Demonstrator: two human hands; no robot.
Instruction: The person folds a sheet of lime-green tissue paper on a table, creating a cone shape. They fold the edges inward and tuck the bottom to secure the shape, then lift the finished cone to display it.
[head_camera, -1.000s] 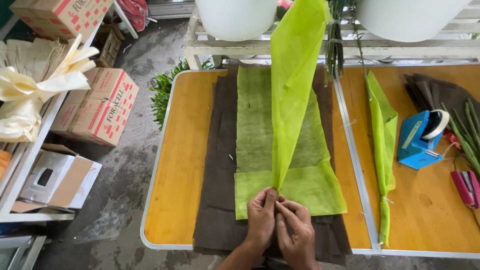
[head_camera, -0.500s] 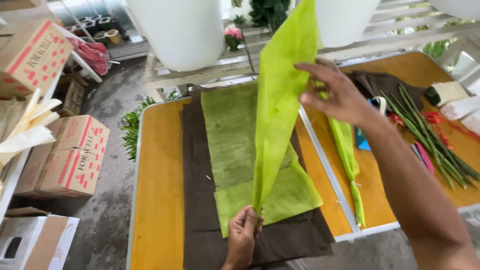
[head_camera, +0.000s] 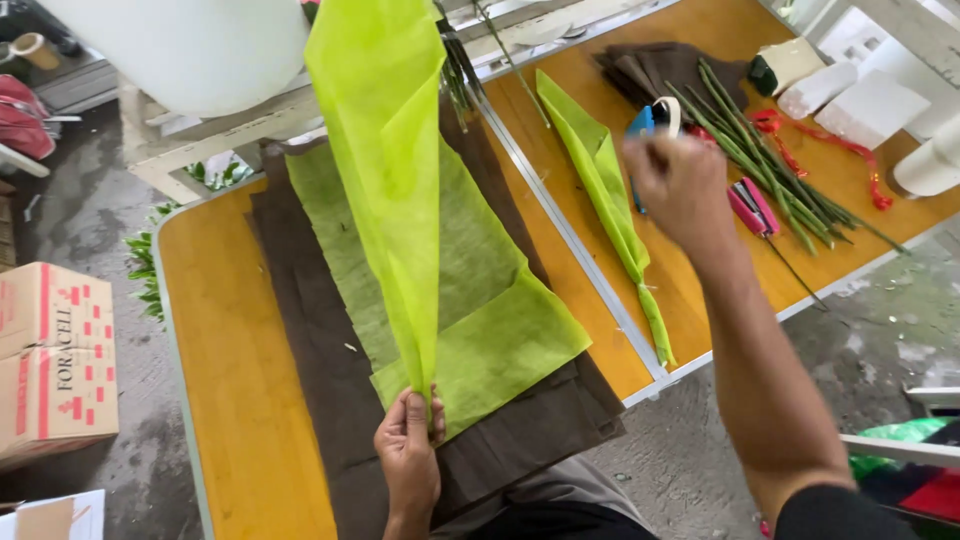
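Note:
My left hand (head_camera: 408, 452) pinches the lower end of a folded lime-green wrapping sheet (head_camera: 385, 170) that stands upright over the table. Beneath it lie flat green sheets (head_camera: 500, 340) on a stack of dark brown sheets (head_camera: 310, 330). My right hand (head_camera: 682, 190) is stretched out to the right, over the second table, near a blue tape dispenser (head_camera: 650, 122). It looks blurred, and I cannot tell if it holds anything. A second rolled green sheet (head_camera: 605, 190) lies on that table.
Green stems (head_camera: 770, 160), a pink stapler (head_camera: 752, 206), red ribbon (head_camera: 825, 150), white foam blocks (head_camera: 860, 100) and folded brown sheets (head_camera: 660, 62) lie on the right table. A metal rail (head_camera: 570, 240) joins the two orange tables. Cardboard boxes (head_camera: 50, 350) stand left on the floor.
My right hand let go of the green sheet's top and moved right toward the tape dispenser. The left hand keeps pinching the bottom. The camera swung right.

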